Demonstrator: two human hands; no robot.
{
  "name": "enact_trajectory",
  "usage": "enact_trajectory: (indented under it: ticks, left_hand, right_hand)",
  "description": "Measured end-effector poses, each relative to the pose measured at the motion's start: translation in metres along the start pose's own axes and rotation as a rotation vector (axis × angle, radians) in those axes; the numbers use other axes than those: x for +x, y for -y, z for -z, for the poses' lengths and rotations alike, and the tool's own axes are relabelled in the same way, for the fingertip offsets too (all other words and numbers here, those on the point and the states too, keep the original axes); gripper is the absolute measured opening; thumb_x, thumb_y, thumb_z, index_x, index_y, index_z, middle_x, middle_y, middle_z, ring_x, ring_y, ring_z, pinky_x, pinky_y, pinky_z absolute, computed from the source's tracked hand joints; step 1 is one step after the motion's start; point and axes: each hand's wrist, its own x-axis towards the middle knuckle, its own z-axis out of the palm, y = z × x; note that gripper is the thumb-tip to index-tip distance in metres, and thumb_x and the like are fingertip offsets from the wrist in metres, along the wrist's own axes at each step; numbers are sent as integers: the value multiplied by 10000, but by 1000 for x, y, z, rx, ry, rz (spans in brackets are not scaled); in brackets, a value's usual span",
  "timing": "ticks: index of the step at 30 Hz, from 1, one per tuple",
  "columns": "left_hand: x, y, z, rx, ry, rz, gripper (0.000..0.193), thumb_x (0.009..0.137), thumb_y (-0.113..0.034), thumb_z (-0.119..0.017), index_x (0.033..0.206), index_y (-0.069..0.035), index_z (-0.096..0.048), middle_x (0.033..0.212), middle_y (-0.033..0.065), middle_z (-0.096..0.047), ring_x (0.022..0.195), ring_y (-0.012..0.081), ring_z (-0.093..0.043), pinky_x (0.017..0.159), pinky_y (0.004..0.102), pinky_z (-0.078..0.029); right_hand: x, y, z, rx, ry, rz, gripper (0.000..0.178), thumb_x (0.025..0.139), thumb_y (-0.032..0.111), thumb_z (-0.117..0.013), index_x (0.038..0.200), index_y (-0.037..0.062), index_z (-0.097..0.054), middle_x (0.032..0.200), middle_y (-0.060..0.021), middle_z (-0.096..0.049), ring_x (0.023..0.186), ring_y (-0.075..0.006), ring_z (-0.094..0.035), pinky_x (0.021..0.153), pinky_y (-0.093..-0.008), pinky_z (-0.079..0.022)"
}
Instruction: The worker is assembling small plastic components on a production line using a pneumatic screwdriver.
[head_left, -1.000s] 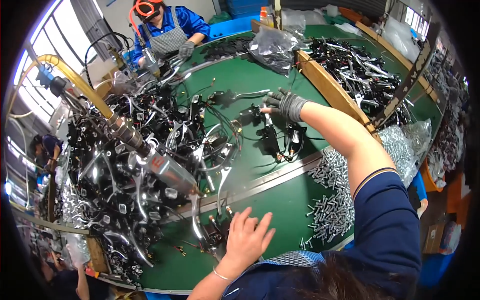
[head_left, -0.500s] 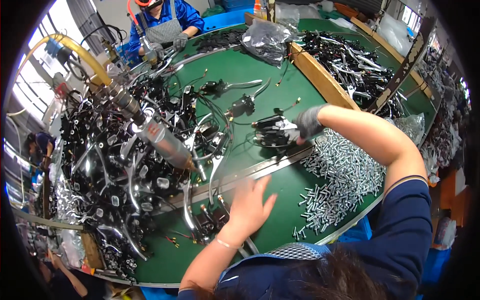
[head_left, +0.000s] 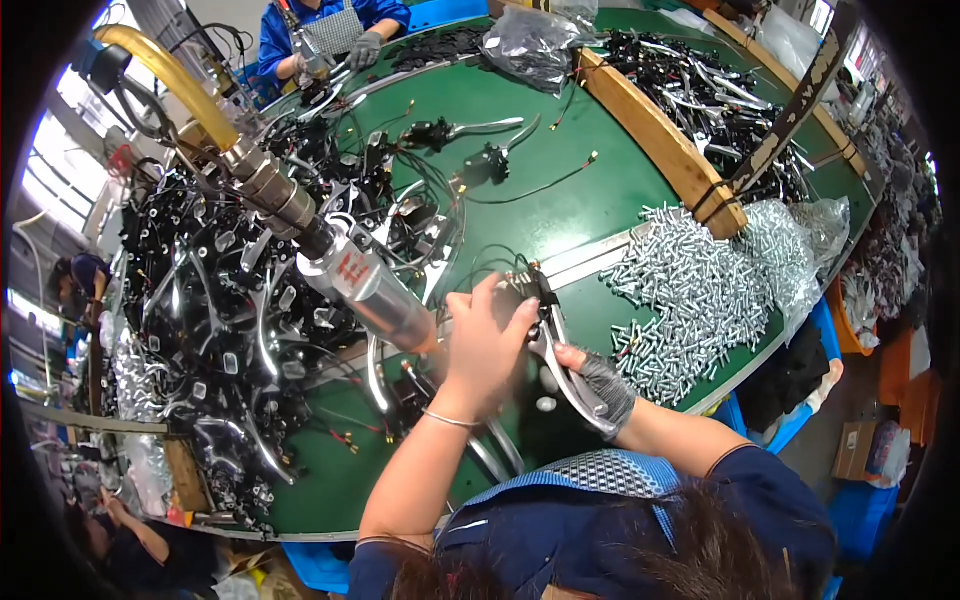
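Observation:
In front of my body I hold brake levers with black housings and silver blades [head_left: 562, 345]. My gloved right hand [head_left: 608, 388] is closed around the blade ends. My bare left hand [head_left: 482, 345], a little blurred, has its thumb and fingers around the black housings at the other end; its palm hides part of them. Just left of my left hand hangs a clear-bodied air screwdriver [head_left: 372, 295], its tip hidden behind the hand. More brake levers [head_left: 485, 165] with thin cables lie farther up the green table.
A large heap of brake levers [head_left: 215, 300] covers the left side. Silver bolts [head_left: 690, 300] are piled at right, beside a wooden bar [head_left: 665, 145] and clear plastic bags. A metal strip [head_left: 590, 262] crosses the green table. A co-worker in blue sleeves [head_left: 385, 18] works at the far side.
My right hand has brought the brake levers from beyond the metal strip back toward me. My left hand has risen to meet them. The screwdriver has shifted slightly right and down.

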Motion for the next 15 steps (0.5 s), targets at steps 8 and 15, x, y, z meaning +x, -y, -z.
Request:
enact_trajectory:
  ticks: [8,15]
  left_hand:
    - [-5,-20,5,173,42,-133,635,685,-278,-711,1228,-87,-442,1014,167,-424,906,315,-521,775,376,-467]
    - [-10,-12,-4,778,86,-373,689,598,-203,-744,1214,-93,-455,961,145,-464,878,279,-527,688,334,-491]
  right_hand:
    - [-8,1,11,-1014,-261,143,435,839,304,-551,1169,32,-468,859,-154,-607,706,-254,-604,650,-372,-506]
    - [-16,-29,20,-1575,-433,512,567,813,275,-539,1282,19,-351,908,-255,-589,788,-398,-592,711,-424,-479]
